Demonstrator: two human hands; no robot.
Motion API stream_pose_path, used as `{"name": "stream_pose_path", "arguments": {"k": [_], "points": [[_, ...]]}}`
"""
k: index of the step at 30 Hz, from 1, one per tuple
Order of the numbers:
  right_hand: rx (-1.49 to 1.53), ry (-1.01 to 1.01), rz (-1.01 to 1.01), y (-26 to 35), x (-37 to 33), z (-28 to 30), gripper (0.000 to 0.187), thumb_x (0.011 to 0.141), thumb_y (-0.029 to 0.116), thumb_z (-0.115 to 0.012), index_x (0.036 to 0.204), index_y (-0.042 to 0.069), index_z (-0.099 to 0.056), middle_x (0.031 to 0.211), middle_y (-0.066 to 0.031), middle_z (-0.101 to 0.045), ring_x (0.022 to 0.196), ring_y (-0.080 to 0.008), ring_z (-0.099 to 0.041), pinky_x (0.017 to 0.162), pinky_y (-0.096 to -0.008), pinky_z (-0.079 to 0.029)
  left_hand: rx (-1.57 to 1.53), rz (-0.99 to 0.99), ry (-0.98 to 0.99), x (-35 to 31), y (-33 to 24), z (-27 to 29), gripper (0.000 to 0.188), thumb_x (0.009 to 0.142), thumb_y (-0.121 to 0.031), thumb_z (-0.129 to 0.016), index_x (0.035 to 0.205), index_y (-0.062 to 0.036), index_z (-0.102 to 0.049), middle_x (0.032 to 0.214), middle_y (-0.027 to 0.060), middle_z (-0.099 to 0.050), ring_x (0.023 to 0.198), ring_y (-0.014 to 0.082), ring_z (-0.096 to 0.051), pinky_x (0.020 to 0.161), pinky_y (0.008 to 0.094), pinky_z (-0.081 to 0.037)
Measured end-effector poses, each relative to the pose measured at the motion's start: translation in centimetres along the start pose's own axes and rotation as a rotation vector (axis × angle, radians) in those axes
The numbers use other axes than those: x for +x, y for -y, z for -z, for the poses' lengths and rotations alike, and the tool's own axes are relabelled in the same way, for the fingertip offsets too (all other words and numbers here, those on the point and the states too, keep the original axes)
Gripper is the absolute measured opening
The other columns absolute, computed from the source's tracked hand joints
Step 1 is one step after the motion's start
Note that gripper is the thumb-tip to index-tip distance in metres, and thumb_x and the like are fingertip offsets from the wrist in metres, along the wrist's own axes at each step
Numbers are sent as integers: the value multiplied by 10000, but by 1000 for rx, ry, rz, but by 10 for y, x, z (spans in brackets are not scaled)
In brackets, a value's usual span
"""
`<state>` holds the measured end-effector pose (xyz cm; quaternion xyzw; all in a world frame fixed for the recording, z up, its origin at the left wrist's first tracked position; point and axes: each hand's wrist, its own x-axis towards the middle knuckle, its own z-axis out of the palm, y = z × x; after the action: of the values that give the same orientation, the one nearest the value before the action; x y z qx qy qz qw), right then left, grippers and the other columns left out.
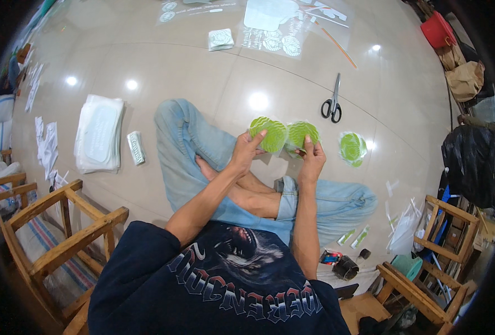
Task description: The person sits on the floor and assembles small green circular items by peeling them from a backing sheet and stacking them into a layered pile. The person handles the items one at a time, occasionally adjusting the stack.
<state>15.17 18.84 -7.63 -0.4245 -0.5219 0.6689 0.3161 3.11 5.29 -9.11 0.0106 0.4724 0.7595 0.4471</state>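
Observation:
My left hand (249, 148) pinches green round stickers (268, 134) on clear backing, thumb on top. My right hand (311, 157) grips another set of green round stickers (302, 133) the same way. The two sets are held side by side above my crossed legs, their inner edges close together; whether they are joined I cannot tell. Right of my right hand, a pile of similar green stickers (353, 148) lies on the floor. Beyond my hands lie scissors (333, 103) with black handles, blades pointing away from me.
On the left are a stack of white plastic sheets (99, 134) and a small white bundle (136, 148). A small stack of white stickers (220, 39), printed clear sheets (273, 30) and an orange stick (336, 46) lie far ahead. Wooden stools (63, 234) flank me; a dark cup (345, 268) stands right.

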Motion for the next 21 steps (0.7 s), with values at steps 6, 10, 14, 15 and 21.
{"name": "stream_pose_path", "arguments": {"k": [6, 10, 14, 15, 21], "points": [[160, -11, -59, 14, -4, -5, 187, 940, 185, -661, 1068, 50, -673, 947, -20, -693, 775, -93, -628, 649, -253, -507, -71, -42, -13, 3, 5, 4, 258, 948, -159, -646, 1154, -5, -625, 1045, 68, -701, 895, 131, -679, 775, 298, -564], [79, 116, -63, 6, -3, -2, 165, 935, 178, -670, 1042, 53, -681, 920, -12, -690, 761, -79, -617, 641, -245, -500, -118, -112, -55, 1, 2, -3, 242, 944, -152, -652, 1130, 1, -630, 1016, 53, -701, 850, 107, -660, 765, 268, -535], [-62, 243, -31, -2, -6, -2, 123, 939, 172, -665, 973, 56, -687, 837, 19, -654, 701, -51, -571, 607, -228, -484, 57, -124, -136, 9, 14, 10, 231, 960, -191, -638, 1098, -5, -639, 985, 34, -698, 816, 78, -640, 711, 243, -503], [-110, 276, -13, -6, -6, -1, 122, 938, 171, -666, 963, 53, -686, 819, 25, -643, 686, -45, -559, 594, -224, -481, 45, -124, -138, 10, 18, 14, 234, 963, -201, -635, 1093, -7, -641, 980, 32, -698, 812, 74, -638, 703, 239, -499], [-124, 237, -43, -1, -11, -17, 167, 927, 154, -678, 822, 31, -634, 720, 37, -556, 637, -40, -480, 574, -221, -438, 9, -83, -146, 3, 9, 4, 256, 980, -234, -612, 1101, -10, -636, 999, 40, -693, 819, 79, -638, 708, 245, -502]]}}
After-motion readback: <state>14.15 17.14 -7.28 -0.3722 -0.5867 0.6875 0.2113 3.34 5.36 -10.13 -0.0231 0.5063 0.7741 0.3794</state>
